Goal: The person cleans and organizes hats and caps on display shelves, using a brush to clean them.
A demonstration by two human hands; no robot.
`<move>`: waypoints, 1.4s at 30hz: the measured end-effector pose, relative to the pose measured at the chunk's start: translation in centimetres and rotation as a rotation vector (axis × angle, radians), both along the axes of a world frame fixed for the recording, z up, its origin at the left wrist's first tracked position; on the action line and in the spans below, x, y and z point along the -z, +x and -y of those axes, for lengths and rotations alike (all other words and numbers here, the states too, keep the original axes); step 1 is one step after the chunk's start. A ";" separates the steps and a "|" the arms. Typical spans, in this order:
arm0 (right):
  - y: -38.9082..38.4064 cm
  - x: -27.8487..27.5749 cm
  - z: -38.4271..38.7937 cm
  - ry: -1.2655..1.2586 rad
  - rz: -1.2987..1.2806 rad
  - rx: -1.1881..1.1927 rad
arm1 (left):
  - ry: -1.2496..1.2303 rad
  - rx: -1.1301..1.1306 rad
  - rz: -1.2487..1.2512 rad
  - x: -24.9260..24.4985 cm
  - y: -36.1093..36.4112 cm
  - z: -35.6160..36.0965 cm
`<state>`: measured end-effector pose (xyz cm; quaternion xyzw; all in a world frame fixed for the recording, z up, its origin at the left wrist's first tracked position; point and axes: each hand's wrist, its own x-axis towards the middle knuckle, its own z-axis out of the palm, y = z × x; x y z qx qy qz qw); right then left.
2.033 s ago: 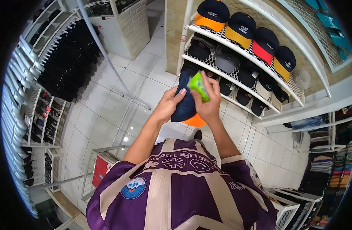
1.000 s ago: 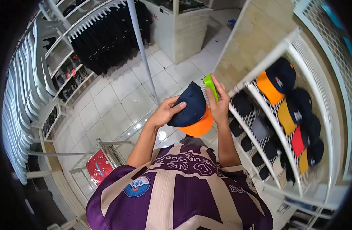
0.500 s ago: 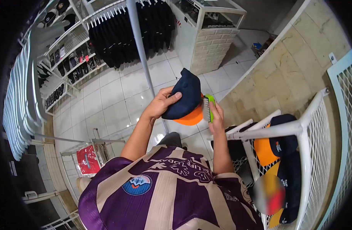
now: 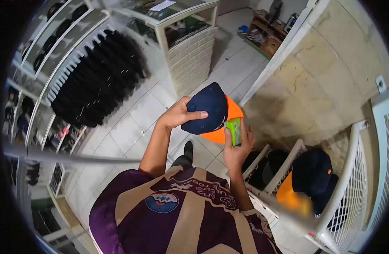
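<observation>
My left hand (image 4: 177,113) grips a baseball cap (image 4: 209,106) by its navy crown, with the thumb pressed on top. The cap's orange brim (image 4: 233,109) points to the right, toward my other hand. In my right hand (image 4: 238,150) is a green brush (image 4: 234,131), its back facing up at me. The brush lies against the brim close to where it meets the crown. Its bristles are hidden beneath its body.
A white wire rack (image 4: 347,186) at my right holds more navy and orange caps (image 4: 313,169). Black garments (image 4: 97,78) hang on a rail at the left. Ahead stands a glass-topped counter (image 4: 190,59) with a white brick base. A stone-tiled wall (image 4: 317,72) runs along the right.
My view has turned to the right. The cap has rotated so more brim shows, and the brush has moved from beside the cap onto the brim, turning its back upward.
</observation>
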<state>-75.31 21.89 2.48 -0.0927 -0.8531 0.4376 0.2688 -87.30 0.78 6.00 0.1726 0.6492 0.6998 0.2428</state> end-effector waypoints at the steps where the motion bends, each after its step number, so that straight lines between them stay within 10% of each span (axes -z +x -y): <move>1: -1.3 -1.0 0.0 0.186 -0.030 0.060 | 0.012 0.028 0.006 -0.3 -2.1 -0.2; 3: -4.2 -3.3 0.5 -0.095 -0.006 0.015 | 0.095 0.075 0.016 -1.0 -5.2 -0.3; 10: -19.5 -4.1 5.2 0.304 -0.339 -0.234 | 0.034 0.163 -0.089 0.8 -13.4 2.6; 19: -29.9 -4.3 14.0 0.331 -0.307 -0.694 | 0.092 -0.226 -0.106 2.9 -17.0 12.0; 23: -39.1 -0.8 16.2 0.088 -0.171 -0.551 | 0.051 -0.370 0.082 1.7 -17.2 15.1; 27: -38.8 -5.2 20.6 -0.185 -0.220 -0.946 | 0.069 -0.603 0.070 0.6 -17.5 17.0; 33: -46.9 -4.6 26.8 0.049 -0.288 -0.948 | 0.051 -0.776 0.036 -0.7 -18.1 21.4; 37: -45.6 -8.3 30.8 -0.121 -0.359 -1.424 | 0.090 -1.015 0.024 -2.3 -18.2 23.7; 42: -50.2 -3.2 36.9 -0.149 -0.219 -1.295 | 0.194 -1.214 0.048 -0.2 -17.2 25.8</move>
